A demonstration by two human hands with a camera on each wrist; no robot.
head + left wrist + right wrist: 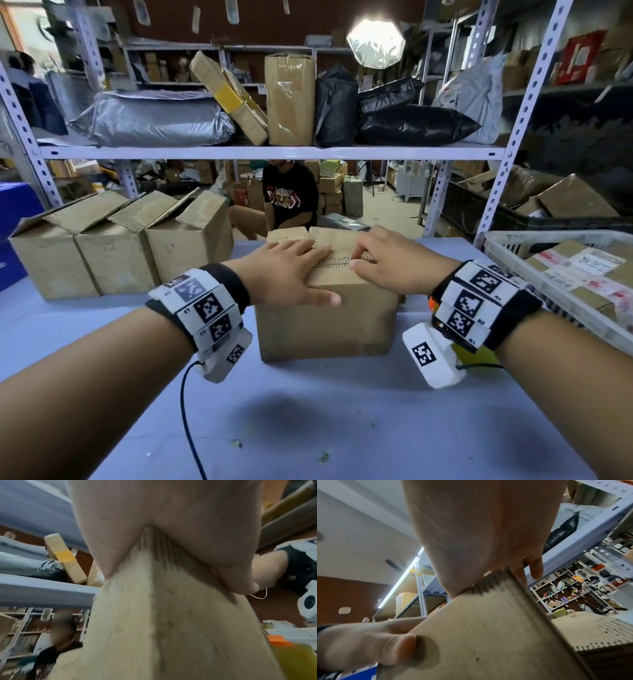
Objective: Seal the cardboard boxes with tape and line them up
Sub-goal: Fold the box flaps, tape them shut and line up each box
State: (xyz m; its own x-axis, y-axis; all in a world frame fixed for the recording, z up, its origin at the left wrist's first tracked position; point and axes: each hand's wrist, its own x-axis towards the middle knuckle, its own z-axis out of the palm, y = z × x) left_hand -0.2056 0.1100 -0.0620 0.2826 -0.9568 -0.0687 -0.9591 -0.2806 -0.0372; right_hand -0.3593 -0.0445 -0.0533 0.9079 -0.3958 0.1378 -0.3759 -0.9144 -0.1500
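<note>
From the head view, a cardboard box (325,315) stands upright mid-table (342,428), one face toward the near edge. The left hand (291,274) lies flat, fingers straight, pressing its top flaps; the right hand (387,263) curls, apparently pinching a flap edge. Three open boxes (120,246) line the table's left side.

The left wrist view shows the palm (171,520) on the box corner (154,615).

The right wrist view is blurred: the flap (488,635) tilts up under the hand (479,534).

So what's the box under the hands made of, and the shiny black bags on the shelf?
The box looks like brown corrugated cardboard, matte: its torn flap edges show ridged fluting. The black bags look like thin glossy plastic film, since they wrinkle and catch the light, though that is a guess from afar.
</note>
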